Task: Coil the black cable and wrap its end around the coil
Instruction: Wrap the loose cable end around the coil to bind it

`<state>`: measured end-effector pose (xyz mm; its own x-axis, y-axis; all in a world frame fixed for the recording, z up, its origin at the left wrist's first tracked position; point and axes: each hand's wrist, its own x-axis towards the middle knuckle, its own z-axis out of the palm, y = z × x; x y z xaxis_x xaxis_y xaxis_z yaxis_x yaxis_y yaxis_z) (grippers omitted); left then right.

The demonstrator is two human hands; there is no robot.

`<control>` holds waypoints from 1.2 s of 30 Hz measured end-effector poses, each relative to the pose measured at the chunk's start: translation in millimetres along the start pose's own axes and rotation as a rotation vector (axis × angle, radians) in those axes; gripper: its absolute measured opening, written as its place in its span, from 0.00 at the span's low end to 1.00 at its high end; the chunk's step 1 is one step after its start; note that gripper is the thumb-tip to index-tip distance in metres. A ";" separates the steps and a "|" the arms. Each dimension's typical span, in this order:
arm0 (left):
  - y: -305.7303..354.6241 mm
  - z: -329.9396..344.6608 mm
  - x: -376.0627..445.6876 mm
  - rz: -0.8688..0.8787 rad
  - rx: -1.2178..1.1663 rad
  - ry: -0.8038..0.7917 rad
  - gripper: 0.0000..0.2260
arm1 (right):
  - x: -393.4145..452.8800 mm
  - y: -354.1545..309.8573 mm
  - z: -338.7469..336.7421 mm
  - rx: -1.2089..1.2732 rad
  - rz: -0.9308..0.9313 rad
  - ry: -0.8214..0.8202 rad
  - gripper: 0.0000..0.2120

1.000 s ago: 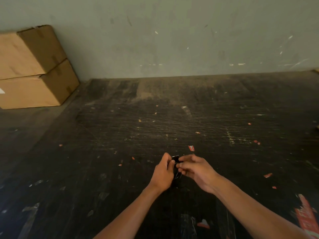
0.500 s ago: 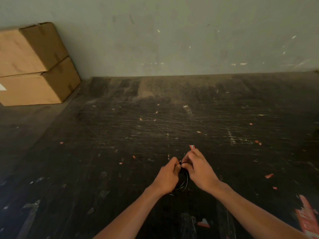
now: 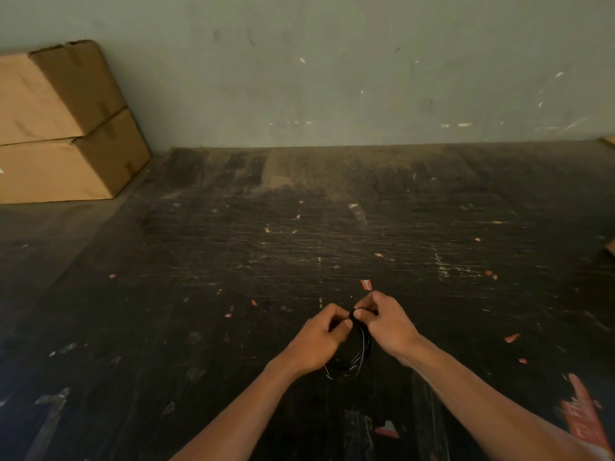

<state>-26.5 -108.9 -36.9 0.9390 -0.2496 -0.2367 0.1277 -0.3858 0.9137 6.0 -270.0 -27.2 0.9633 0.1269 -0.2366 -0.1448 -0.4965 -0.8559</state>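
The black cable (image 3: 361, 356) hangs as a small coil of several loops between my two hands, above the dark scratched table (image 3: 233, 261). My left hand (image 3: 321, 339) pinches the top left of the coil, fingers closed on it. My right hand (image 3: 386, 322) grips the top of the coil just beside it, thumb and fingers pressed on the strands. The upper part of the coil is hidden inside both fists; only the lower loops show against the dark surface. I cannot tell where the cable's end is.
Two stacked cardboard boxes (image 3: 63, 128) stand at the far left against the grey wall (image 3: 332, 68). Small red scraps (image 3: 365, 284) and a red label (image 3: 582, 417) lie on the table.
Both hands have drawn slightly nearer and lower. The cable, a small bundle hidden in the fingers a second ago, now hangs below them as an open loop.
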 end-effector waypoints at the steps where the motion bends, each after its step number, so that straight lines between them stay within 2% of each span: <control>1: 0.0 0.0 -0.7 0.001 -0.036 0.014 0.05 | 0.8 0.6 -2.5 0.058 0.025 0.037 0.04; 5: -5.4 3.5 -3.9 -0.157 -0.402 0.074 0.12 | 4.8 4.3 -15.5 0.361 0.166 0.180 0.04; 9: -11.1 7.8 -4.9 -0.277 -0.809 0.085 0.10 | 5.1 16.9 -26.8 0.596 0.286 0.255 0.06; 12: -7.4 11.1 -3.9 -0.282 -0.908 0.130 0.09 | -4.4 27.8 -30.0 0.684 0.337 0.223 0.07; 15: -4.2 17.0 -0.2 -0.293 -0.923 0.181 0.07 | -15.8 37.5 -34.6 0.665 0.346 0.176 0.08; 18: -2.5 23.2 3.1 -0.276 -0.899 0.205 0.09 | -25.0 48.6 -44.1 0.553 0.343 0.154 0.10; 23: -6.4 28.5 5.6 -0.222 -0.821 0.184 0.11 | -41.2 75.2 -73.9 0.106 0.345 0.293 0.11; 28: -7.9 31.1 9.5 -0.207 -0.839 0.198 0.08 | -58.9 102.6 -96.7 -0.346 0.513 0.171 0.20; 32: -5.9 33.1 12.6 -0.220 -0.821 0.210 0.09 | -74.3 102.9 -97.3 -0.395 0.573 0.058 0.27; 34: -4.9 34.0 13.1 -0.223 -0.821 0.212 0.10 | -79.2 102.4 -89.8 -0.401 0.563 -0.037 0.26; 36: -2.6 34.8 13.2 -0.218 -0.817 0.221 0.12 | -79.9 103.9 -83.1 -0.406 0.563 -0.084 0.21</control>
<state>-25.5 -142.1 -54.0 0.8965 -0.0339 -0.4417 0.4213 0.3736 0.8264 -67.2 -403.1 -58.9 0.7433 -0.1861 -0.6426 -0.5053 -0.7856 -0.3570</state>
